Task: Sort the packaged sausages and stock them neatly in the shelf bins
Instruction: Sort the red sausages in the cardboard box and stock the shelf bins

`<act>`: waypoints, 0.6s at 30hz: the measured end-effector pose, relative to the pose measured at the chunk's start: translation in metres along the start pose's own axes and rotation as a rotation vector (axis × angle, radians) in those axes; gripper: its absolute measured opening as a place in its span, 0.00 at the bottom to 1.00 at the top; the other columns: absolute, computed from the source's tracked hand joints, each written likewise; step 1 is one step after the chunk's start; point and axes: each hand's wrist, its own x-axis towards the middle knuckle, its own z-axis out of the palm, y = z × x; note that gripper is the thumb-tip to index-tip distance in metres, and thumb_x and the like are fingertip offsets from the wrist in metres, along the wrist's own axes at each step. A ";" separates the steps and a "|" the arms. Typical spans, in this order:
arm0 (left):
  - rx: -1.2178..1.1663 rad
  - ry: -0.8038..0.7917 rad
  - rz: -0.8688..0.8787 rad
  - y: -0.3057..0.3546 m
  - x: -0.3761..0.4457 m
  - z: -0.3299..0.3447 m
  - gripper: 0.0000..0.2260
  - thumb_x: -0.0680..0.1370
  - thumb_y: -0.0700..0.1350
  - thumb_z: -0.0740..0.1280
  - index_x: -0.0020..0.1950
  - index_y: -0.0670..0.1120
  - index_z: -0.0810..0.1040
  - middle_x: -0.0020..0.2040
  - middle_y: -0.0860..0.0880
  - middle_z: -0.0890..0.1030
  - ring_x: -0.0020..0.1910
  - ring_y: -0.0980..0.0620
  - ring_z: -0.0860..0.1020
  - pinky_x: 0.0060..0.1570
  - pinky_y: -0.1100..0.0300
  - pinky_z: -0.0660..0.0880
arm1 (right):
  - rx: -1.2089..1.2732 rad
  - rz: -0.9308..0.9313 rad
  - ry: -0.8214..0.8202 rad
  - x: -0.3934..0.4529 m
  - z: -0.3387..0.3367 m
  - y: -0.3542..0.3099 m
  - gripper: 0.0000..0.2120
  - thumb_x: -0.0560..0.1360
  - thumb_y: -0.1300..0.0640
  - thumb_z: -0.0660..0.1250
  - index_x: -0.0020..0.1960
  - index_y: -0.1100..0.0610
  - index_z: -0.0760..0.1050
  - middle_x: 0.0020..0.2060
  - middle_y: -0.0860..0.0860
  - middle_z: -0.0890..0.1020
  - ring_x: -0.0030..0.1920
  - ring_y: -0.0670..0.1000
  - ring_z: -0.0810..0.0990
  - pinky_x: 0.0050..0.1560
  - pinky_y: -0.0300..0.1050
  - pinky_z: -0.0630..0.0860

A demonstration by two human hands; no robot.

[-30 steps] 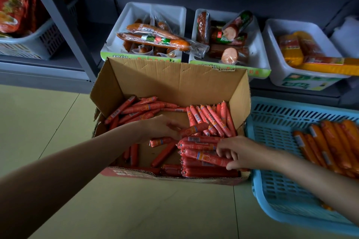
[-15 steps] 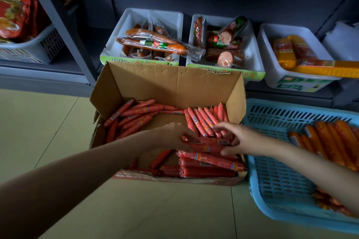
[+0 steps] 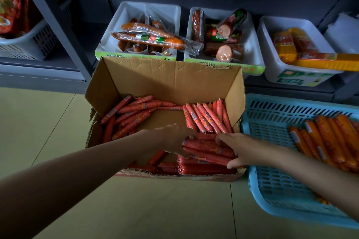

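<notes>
Both hands have drawn together over the near right stack in the cardboard box (image 3: 165, 81). My left hand (image 3: 174, 137) and right hand (image 3: 237, 149) now clamp the opposite ends of a bundle of red sausages (image 3: 207, 147), fingers curled round it. This looks like the gathering step. Next the bundle likely needs a level lift, squeezed so none slip out. Right of the right hand sits a blue basket (image 3: 272, 190) of orange sausages (image 3: 330, 137). Beyond both hands, white shelf bins (image 3: 124, 17) hold other packs.
</notes>
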 end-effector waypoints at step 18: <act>-0.152 -0.066 -0.010 0.014 -0.003 0.011 0.26 0.75 0.50 0.69 0.70 0.49 0.63 0.65 0.47 0.68 0.63 0.48 0.69 0.59 0.57 0.68 | -0.070 -0.037 0.027 0.002 -0.005 -0.004 0.16 0.74 0.52 0.69 0.60 0.53 0.73 0.52 0.45 0.72 0.44 0.39 0.68 0.42 0.32 0.65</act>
